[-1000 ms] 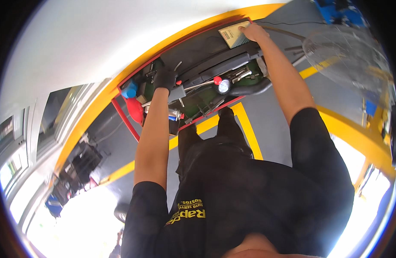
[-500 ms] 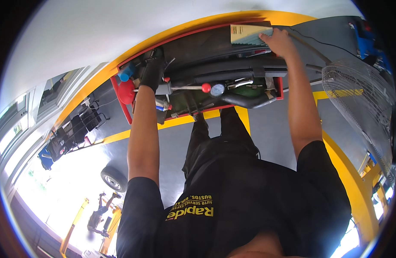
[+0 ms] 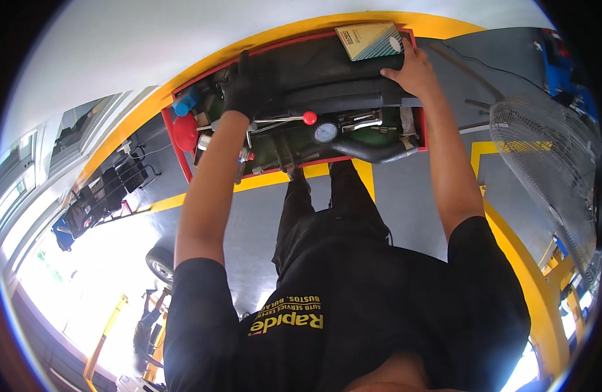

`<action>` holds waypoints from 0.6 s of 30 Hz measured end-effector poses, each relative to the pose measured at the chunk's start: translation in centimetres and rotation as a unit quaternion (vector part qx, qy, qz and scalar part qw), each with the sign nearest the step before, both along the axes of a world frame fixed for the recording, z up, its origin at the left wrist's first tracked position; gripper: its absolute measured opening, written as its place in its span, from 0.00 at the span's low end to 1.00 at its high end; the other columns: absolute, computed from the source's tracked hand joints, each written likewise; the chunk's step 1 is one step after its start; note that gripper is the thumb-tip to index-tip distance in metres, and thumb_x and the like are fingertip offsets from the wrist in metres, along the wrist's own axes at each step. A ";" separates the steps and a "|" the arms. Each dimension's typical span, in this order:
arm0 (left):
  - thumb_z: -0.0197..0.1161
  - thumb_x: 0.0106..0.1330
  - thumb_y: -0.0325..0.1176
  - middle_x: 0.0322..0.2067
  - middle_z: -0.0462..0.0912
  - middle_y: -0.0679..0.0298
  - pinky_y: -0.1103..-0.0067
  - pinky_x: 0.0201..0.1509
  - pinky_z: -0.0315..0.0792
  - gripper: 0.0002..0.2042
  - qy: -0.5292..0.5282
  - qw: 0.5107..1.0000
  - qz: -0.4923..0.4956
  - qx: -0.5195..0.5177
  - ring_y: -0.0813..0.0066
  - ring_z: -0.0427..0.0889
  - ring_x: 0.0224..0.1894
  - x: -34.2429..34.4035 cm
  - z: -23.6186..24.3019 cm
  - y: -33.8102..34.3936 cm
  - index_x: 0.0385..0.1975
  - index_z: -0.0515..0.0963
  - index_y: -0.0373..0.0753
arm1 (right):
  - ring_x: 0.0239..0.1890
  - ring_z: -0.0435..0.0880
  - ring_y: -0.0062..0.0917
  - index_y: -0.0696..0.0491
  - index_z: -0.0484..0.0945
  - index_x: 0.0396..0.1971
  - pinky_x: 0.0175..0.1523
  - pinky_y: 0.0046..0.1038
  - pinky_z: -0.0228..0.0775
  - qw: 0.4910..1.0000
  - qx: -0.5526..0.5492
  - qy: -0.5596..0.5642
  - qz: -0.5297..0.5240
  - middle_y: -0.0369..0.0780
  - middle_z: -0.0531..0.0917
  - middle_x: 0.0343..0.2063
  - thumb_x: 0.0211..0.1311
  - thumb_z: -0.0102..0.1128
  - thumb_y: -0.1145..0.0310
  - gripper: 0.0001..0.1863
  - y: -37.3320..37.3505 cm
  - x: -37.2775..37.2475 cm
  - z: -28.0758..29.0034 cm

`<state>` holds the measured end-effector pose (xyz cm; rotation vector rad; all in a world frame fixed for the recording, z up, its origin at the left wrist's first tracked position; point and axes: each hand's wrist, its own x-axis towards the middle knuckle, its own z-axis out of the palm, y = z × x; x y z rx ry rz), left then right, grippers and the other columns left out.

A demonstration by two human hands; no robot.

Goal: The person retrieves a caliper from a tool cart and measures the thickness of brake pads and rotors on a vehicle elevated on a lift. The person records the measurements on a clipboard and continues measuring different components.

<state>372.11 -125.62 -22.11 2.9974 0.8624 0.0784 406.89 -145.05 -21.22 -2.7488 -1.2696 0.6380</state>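
A long red-rimmed tool tray [image 3: 424, 130] lies ahead of me, with a black slab-like piece [image 3: 307, 65] along its far side. My left hand [image 3: 246, 88], in a black glove, rests over the slab's left end, at least one finger stretched toward the far rim; its other fingers blend into the dark surface. My bare right hand [image 3: 415, 73] is at the slab's right end, thumb and fingers spread, beside a flat cream and green cardboard box [image 3: 369, 42]. The box lies tilted on the slab, apart from the thumb.
In the tray's near half are a round dial gauge [image 3: 325, 133], a bent black hose [image 3: 373, 151], a rod with a red ball knob [image 3: 309, 118] and a red rounded object [image 3: 185, 133]. A large wire-caged fan [image 3: 543, 163] stands at the right. A wheel [image 3: 161, 262] lies left.
My right hand has let go of the box and come slightly nearer. The box now lies turned on the slab. My left hand has moved right, from the tray's left end onto the slab.
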 end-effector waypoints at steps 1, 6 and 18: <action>0.73 0.53 0.45 0.62 0.73 0.50 0.56 0.61 0.75 0.35 -0.045 0.998 -0.040 0.008 0.46 0.72 0.64 -0.4 -0.3 0.9 0.63 0.72 0.42 | 0.68 0.71 0.52 0.48 0.54 0.77 0.66 0.50 0.70 1.000 -0.007 -0.004 0.005 0.56 0.65 0.68 0.53 0.74 0.40 0.57 -0.1 -0.5 0.2; 0.69 0.54 0.47 0.57 0.76 0.48 0.55 0.52 0.77 0.32 0.008 0.972 -0.210 0.108 0.48 0.80 0.53 1.0 0.0 2.9 0.59 0.74 0.39 | 0.69 0.70 0.50 0.46 0.51 0.78 0.67 0.48 0.71 0.994 0.107 0.036 0.002 0.51 0.65 0.70 0.52 0.76 0.41 0.59 -3.0 0.1 -1.6; 0.65 0.64 0.44 0.63 0.76 0.55 0.65 0.50 0.80 0.34 0.033 0.961 -0.275 0.018 0.59 0.84 0.48 1.1 -0.2 4.4 0.70 0.67 0.43 | 0.66 0.70 0.49 0.42 0.53 0.77 0.67 0.46 0.69 0.979 0.172 -0.107 0.008 0.53 0.65 0.66 0.57 0.76 0.57 0.51 -6.0 -3.3 0.5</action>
